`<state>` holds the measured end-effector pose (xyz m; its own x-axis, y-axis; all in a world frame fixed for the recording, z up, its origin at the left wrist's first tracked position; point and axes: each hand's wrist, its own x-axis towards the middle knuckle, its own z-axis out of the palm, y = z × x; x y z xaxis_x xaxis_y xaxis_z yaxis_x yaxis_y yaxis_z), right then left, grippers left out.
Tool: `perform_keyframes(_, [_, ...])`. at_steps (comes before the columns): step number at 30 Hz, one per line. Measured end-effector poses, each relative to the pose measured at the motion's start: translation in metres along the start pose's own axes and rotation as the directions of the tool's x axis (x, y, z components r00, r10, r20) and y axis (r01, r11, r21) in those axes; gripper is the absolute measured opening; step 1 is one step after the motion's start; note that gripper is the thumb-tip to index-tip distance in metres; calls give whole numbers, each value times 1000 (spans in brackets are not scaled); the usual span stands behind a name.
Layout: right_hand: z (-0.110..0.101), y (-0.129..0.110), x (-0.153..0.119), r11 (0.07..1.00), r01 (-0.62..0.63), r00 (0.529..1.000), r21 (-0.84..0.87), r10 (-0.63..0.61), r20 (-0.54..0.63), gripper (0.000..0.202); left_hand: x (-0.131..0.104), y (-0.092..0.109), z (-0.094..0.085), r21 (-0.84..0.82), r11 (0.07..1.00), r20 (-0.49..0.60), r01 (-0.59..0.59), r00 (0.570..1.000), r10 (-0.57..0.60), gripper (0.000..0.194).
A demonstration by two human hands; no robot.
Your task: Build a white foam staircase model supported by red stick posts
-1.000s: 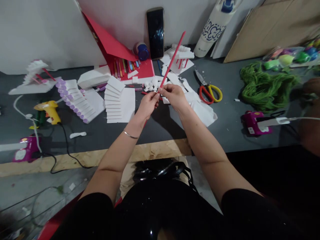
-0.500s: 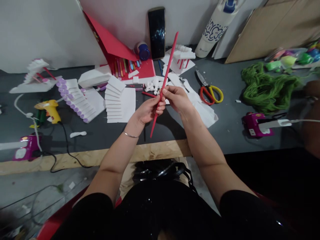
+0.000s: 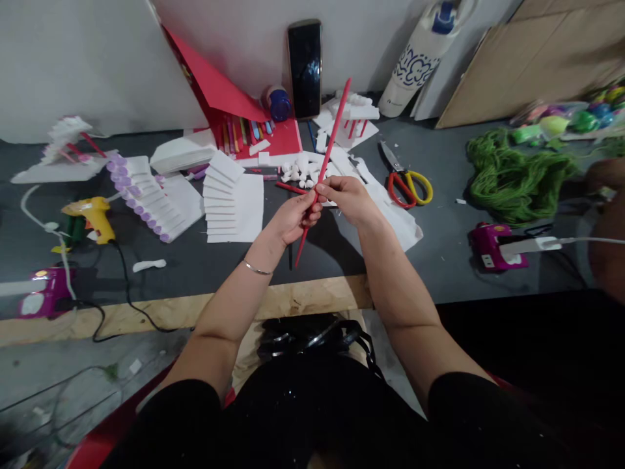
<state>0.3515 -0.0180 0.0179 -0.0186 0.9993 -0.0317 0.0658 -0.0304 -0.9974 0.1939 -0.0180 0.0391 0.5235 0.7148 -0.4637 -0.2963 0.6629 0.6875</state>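
Note:
Both hands grip a long thin red stick (image 3: 336, 124) near its middle, above the table. It slants, its upper end pointing away to the right and its lower end towards me. My left hand (image 3: 295, 218) has its fingers wrapped round the stick. The thumb and fingers of my right hand (image 3: 345, 197) pinch it just above. Behind the hands lie small white lumps (image 3: 297, 169) and a shorter red piece (image 3: 289, 187). To the left is a fan of white foam steps (image 3: 222, 202) on a white sheet. A small white model on red posts (image 3: 355, 117) stands behind.
Scissors (image 3: 410, 184) with red and yellow handles and green yarn (image 3: 517, 176) lie to the right. A yellow glue gun (image 3: 95, 215) and a purple-dotted staircase (image 3: 141, 198) are left. A phone (image 3: 305, 68) and bottle (image 3: 415, 62) stand at the back. Another person's arm (image 3: 608, 221) shows far right.
The view has shifted slightly. The red stick's upper end sits a little lower and nearer. Both hands keep their hold at about the same place.

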Motion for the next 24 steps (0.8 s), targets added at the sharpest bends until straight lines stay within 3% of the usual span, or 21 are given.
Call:
perform_keyframes(13, [6,6,2,997,38,991,-62,-45,-122,31,2,-6,2,139,974,-183,-178,962,202,29])
perform_keyframes(20, [9,1,0,998,30,987,-53,-38,-157,25,1,-6,-7,248,950,-139,-190,963,229,20])
perform_keyframes(24, [9,-1,-1,998,22,992,-65,-30,-123,21,4,-7,-9,303,923,-182,-239,936,302,20])
